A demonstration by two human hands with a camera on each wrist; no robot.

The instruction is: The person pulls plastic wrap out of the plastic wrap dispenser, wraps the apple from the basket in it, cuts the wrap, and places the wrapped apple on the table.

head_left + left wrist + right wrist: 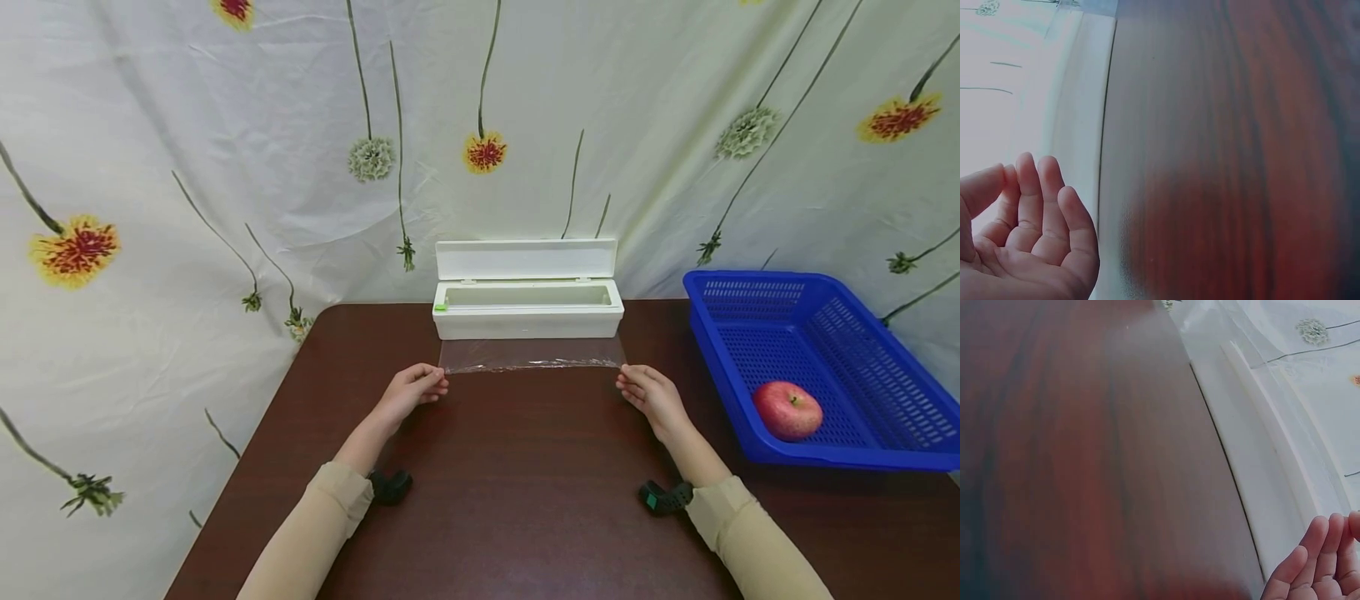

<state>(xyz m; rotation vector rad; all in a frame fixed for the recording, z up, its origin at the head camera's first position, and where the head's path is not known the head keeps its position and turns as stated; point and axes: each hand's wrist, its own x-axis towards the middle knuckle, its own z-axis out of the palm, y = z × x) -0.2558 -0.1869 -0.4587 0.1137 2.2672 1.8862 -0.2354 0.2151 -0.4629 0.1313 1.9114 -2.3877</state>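
Observation:
A sheet of clear plastic wrap (pixel 532 354) stretches out from under the front of a white dispenser box (pixel 528 323), whose lid (pixel 527 260) stands raised at the back. At the sheet's left front corner, my left hand (pixel 411 392) pinches the edge between thumb and forefinger. My right hand (pixel 654 398) pinches the right front corner in the same way. The front edge between them looks gathered and shiny. In the left wrist view, the thumb and forefinger of the left hand (pixel 1038 234) meet while the other fingers curve loosely. Only part of the right hand (pixel 1325 562) shows in the right wrist view.
A blue plastic basket (pixel 750 425) stands on the right of the dark wooden table (pixel 495 500), with a red apple (pixel 787 411) in it. Behind the table hangs a white flowered cloth (pixel 300 125). A small green piece (pixel 441 307) sits at the box's left end.

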